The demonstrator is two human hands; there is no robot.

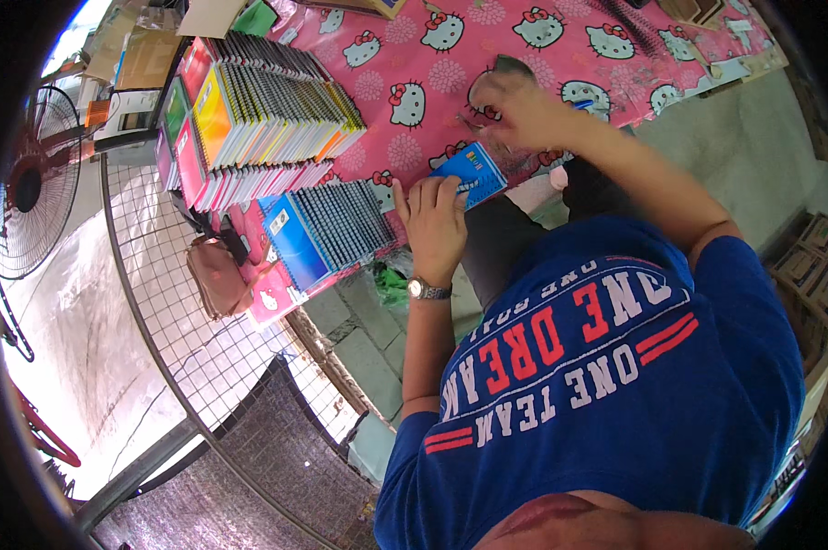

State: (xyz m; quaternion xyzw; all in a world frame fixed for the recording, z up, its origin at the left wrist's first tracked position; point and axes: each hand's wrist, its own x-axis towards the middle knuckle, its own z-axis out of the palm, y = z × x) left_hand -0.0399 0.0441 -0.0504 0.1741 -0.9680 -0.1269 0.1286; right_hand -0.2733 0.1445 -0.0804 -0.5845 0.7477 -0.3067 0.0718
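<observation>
- Beneath the fingers of the left hand (435, 225), at the near edge of the counter (405, 78), lies a small blue notebook (483, 170).
- Its cover is bright, glossy blue, with pale printing and a small multicoloured mark; it sits at a slant, and the fingers hide its left edge.
- These fingers are slightly bent and touch the cover; whether they grip it, I cannot tell.
- Just beyond the notebook, to its right, is the right hand (522, 115), curled and blurred; I cannot tell whether its fingers are clenched on anything.
- Near the right fingers shows a dark, indistinct thing (515, 64).
- Left of the left fingers, a row of blue spiral notebooks (340, 225) lies overlapped.
- Farther left and beyond them rise stacked multicoloured spiral notebooks (281, 115).
</observation>
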